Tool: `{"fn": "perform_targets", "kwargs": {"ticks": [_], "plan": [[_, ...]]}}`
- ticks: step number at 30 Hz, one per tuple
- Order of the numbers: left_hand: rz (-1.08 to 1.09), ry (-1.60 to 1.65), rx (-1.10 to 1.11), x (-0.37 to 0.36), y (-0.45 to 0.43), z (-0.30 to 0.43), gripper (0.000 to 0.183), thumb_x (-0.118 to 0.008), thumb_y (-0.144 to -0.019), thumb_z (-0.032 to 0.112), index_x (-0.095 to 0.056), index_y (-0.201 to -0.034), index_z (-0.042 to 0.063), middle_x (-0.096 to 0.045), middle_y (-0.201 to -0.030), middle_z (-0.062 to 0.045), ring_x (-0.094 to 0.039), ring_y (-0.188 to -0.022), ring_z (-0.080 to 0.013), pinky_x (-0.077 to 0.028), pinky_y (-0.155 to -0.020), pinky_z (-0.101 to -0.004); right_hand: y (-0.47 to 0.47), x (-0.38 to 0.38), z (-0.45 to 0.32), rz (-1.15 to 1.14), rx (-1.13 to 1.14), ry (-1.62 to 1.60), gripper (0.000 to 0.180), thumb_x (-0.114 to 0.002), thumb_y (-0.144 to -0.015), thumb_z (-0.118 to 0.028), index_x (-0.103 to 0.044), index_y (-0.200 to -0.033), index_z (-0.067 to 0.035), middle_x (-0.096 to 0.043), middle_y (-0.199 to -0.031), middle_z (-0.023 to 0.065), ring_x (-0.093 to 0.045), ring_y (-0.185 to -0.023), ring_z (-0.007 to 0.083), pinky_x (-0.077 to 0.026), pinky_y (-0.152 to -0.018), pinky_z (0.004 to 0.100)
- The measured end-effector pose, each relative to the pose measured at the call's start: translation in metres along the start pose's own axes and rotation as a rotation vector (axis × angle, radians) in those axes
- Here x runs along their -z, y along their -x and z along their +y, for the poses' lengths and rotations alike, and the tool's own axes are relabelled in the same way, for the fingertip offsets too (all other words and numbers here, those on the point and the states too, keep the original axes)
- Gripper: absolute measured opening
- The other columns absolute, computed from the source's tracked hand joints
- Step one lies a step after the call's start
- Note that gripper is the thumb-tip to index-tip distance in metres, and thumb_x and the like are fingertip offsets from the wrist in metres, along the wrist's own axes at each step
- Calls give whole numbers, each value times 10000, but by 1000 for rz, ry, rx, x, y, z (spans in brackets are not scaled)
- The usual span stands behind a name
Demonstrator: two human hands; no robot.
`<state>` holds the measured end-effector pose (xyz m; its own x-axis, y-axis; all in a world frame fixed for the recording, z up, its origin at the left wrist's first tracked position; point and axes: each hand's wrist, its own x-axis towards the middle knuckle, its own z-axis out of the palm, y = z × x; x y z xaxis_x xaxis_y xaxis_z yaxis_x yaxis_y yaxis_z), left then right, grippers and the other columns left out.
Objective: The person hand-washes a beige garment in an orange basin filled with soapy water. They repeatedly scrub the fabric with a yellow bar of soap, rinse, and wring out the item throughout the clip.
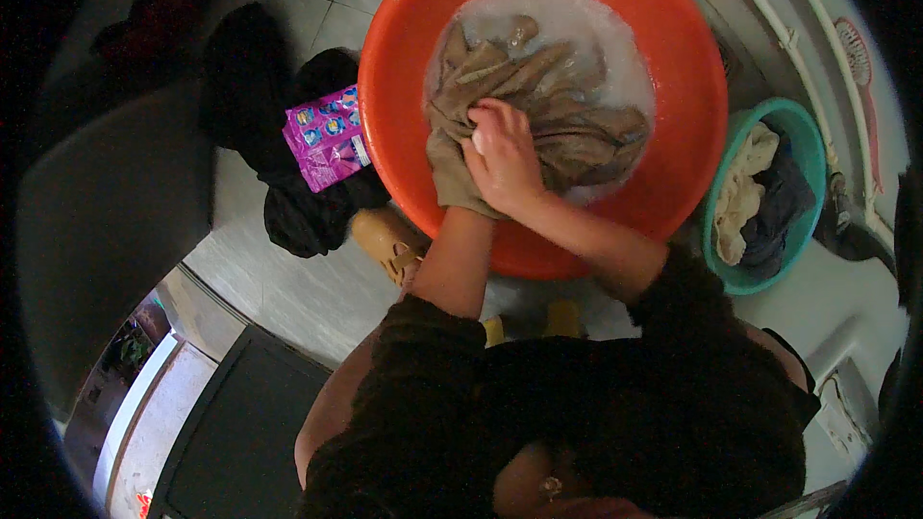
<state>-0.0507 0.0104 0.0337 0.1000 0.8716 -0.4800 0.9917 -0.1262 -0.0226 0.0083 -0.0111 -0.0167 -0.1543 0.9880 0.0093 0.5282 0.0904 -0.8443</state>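
Note:
A large orange plastic basin (577,252) holds sudsy water and a soaked brown-olive garment (577,126). My left hand is hidden from the wrist on by a fold of this cloth at the basin's near left side, so its fingers do not show. My right hand (505,155) lies over the same cloth with bent fingers, gripping wet fabric beside the covered left hand. Most of the garment spreads ahead and to the right of my hands, partly under white foam (620,50).
A teal basin (764,285) with cream and dark cloth stands at the right, near white pipes (797,65) and a brush (854,50). Left of the orange basin, a purple packet (328,137) lies on black clothes (296,220). A tan slipper (378,234) touches the floor beside them.

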Motion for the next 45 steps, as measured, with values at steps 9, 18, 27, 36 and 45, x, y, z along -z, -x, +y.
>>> {"fn": "perform_targets", "kwargs": {"ticks": [9, 18, 27, 36, 45], "plan": [[222, 26, -14, -4, -2, 3, 387, -558, -912, 307, -589, -1224, 80, -607, -1248, -98, -578, -1167, -251, -480, -953, -381, -69, 25, 95, 161, -155, 573, 314, -689, -815, -277, -629, -1076, -113, -563, -1092, 127, -552, -1011, 356, -482, -859, 491], [271, 258, -40, -33, -9, 16, 482, -468, -977, 321, -487, -1391, 75, -531, -1374, -123, -489, -1280, -260, -372, -1098, -373, -46, 58, 96, -104, -235, -20, 269, -555, -948, -217, -586, -1154, -46, -628, -1079, 172, -608, -1034, 340, -481, -909, 417], [821, 773, -249, -71, 3, 43, 465, -476, -960, 291, -507, -1354, 46, -483, -1397, -195, -433, -1299, -378, -341, -1116, -485, -58, 157, 64, -574, -404, -159, 463, -695, -902, -326, -582, -1223, -12, -637, -1152, 85, -595, -1068, 208, -450, -937, 333], [99, 1825, -135, -25, -27, 11, 471, -452, -984, 330, -494, -1377, 74, -509, -1382, -158, -464, -1276, -340, -364, -1104, -461, -81, 255, 2, -879, -226, 178, 346, -643, -919, -249, -586, -1190, -40, -635, -1128, 66, -603, -1028, 209, -476, -857, 350], [-74, 2660, -14, -31, -31, 31, 478, -427, -1007, 369, -481, -1400, 101, -535, -1367, -121, -495, -1253, -303, -387, -1092, -437, -34, 88, 8, 166, 142, 242, 291, -680, -827, -158, -656, -1113, -108, -600, -1130, 109, -506, -1145, 332, -363, -1018, 477]]}}
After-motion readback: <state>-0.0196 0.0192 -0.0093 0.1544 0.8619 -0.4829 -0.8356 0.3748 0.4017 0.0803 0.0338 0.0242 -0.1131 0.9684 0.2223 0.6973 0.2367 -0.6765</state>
